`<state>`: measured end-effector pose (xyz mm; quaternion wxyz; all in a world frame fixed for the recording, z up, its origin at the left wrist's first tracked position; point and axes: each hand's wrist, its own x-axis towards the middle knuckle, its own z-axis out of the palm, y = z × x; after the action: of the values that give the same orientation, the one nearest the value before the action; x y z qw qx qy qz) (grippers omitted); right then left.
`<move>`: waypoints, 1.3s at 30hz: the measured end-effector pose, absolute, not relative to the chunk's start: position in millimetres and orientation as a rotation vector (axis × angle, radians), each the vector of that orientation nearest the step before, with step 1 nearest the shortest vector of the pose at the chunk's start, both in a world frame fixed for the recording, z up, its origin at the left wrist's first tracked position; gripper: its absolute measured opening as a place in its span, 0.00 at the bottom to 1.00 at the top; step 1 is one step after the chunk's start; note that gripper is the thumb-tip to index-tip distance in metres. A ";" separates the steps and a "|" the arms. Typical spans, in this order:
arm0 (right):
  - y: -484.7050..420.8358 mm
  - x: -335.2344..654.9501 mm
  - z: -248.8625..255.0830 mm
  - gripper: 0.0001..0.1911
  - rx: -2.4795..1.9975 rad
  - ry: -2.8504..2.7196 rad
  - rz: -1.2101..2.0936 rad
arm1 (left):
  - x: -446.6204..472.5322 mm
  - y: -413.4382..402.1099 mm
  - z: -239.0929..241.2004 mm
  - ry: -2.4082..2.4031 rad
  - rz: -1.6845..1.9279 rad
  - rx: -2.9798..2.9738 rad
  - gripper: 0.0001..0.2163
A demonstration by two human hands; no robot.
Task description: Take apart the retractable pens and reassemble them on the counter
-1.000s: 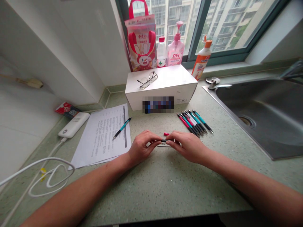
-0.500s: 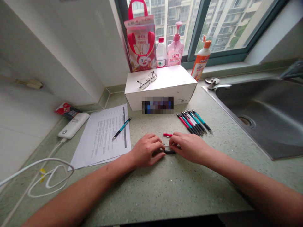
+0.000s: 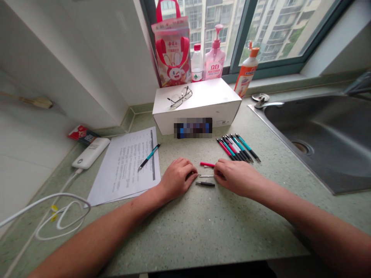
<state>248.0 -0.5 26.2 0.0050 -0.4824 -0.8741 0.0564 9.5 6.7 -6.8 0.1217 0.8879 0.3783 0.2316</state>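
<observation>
Three parts of a taken-apart pen lie on the green counter (image 3: pixel 203 231) between my hands: a red barrel (image 3: pixel 207 164), a thin silver refill (image 3: pixel 206 176) and a black grip piece (image 3: pixel 205 184). My left hand (image 3: pixel 178 178) rests on the counter with its fingers curled, its fingertips just left of the refill and nothing showing in them. My right hand (image 3: pixel 236 177) is curled too, and its fingertips pinch the right end of the refill.
A row of several red, teal and white pens (image 3: pixel 238 148) lies behind my right hand. A teal pen (image 3: pixel 149 157) rests on printed sheets (image 3: pixel 124 166). A white box (image 3: pixel 199 106) carries glasses (image 3: pixel 180 96). The sink (image 3: pixel 324 135) is at right; a power bank (image 3: pixel 90 153) and cable (image 3: pixel 58 216) are at left.
My hands held the black piece together just above the counter, then lowered it. It now lies free on the counter, and my hands have drawn slightly apart.
</observation>
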 end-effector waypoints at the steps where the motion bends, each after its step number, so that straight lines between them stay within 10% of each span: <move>1: 0.1 248.2 27.3 0.12 -1.518 -2.739 0.182 | 9.5 6.6 -6.3 1.097 0.680 2.593 0.04; 39: 9.8 246.8 18.2 0.13 -1.610 -2.536 0.161 | 20.8 7.8 -5.7 1.080 0.587 2.808 0.16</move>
<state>246.8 9.8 18.2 0.0665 -0.5340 -0.8412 0.0534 20.8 7.8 -5.7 0.0383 0.9154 0.3520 0.1914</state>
